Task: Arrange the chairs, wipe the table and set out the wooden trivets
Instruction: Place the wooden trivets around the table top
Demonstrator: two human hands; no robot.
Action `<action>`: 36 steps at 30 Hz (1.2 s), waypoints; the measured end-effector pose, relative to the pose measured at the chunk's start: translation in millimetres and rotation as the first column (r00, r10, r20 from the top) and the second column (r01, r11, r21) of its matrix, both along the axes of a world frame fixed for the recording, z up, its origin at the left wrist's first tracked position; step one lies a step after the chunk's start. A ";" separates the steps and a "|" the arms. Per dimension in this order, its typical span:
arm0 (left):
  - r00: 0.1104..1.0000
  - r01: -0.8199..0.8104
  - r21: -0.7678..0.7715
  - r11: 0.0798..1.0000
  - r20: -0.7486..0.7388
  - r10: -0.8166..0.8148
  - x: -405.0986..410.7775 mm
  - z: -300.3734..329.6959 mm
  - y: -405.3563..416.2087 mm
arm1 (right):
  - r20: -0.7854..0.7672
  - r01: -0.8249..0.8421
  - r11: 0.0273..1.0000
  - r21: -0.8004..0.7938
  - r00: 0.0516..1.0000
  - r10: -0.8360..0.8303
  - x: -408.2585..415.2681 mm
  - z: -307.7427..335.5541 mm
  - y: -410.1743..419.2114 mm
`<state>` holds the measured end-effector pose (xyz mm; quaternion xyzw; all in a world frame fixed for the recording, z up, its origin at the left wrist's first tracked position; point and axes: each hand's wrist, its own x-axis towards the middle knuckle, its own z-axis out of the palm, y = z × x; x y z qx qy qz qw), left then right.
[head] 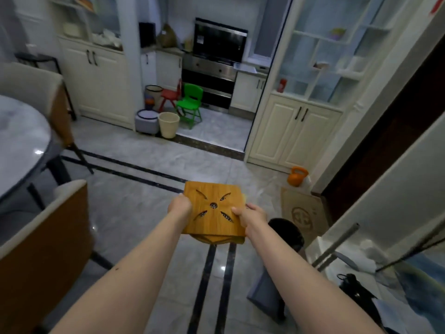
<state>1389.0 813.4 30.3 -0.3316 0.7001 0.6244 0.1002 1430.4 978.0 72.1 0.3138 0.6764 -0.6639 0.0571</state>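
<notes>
Head view, hands (pixel 216 210) grip unlabelled trivets (pixel 213 208)

**One head-worn view, looking forward and down**

A single wide-angle camera sits at the person's head and faces forward and downward across a marble floor (pixel 134 179) toward a kitchen doorway. Both forearms reach out from the bottom edge into the middle of the picture, so the left hand (pixel 179 206) and right hand (pixel 251 216) lie close below the lens, holding a stack of wooden trivets (pixel 214 209). The round table (pixel 21 141) shows only as a curved edge at the left border. The oven (pixel 212 75) stands far off, top centre. Straight lines bow toward the borders. No second view shares the scene.
</notes>
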 end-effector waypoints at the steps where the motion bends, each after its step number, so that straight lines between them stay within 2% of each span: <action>1: 1.000 -0.014 -0.008 1.000 -0.003 0.014 -4.4 -1.5 -16.8 | -0.011 -0.040 0.999 -0.009 0.999 0.040 -10.2 0.3 -12.5; 8: 0.955 -0.296 -0.002 0.955 -0.013 0.296 -32.4 3.4 -132.5 | -0.054 -0.302 0.953 -0.039 0.953 0.300 -95.4 -4.6 -127.0; 14: 0.835 -0.550 -0.084 0.831 -0.056 0.548 -65.3 13.6 -210.7 | -0.113 -0.507 0.861 -0.035 0.858 0.501 -170.4 0.0 -213.4; 18: 0.736 -0.677 -0.075 0.732 -0.105 0.669 -63.0 21.1 -258.0 | -0.140 -0.636 0.772 -0.011 0.765 0.629 -205.6 2.2 -275.4; 23: 0.572 -0.814 0.027 0.580 -0.137 0.809 -31.5 13.9 -307.6 | -0.126 -0.791 0.612 -0.001 0.608 0.784 -207.8 -4.2 -347.8; 26: 0.493 -0.864 0.023 0.503 -0.159 0.855 -7.8 9.4 -337.5 | -0.093 -0.857 0.514 -0.036 0.515 0.852 -195.1 -11.1 -387.1; 29: 0.459 -0.884 0.006 0.467 -0.170 0.872 15.6 7.4 -362.1 | -0.058 -0.897 0.437 -0.062 0.440 0.896 -180.9 -20.1 -424.9; 36: 0.312 -0.949 -0.021 0.313 -0.175 0.934 76.5 -7.3 -450.5 | -0.006 -0.956 0.270 -0.120 0.272 0.962 -141.3 -25.7 -531.3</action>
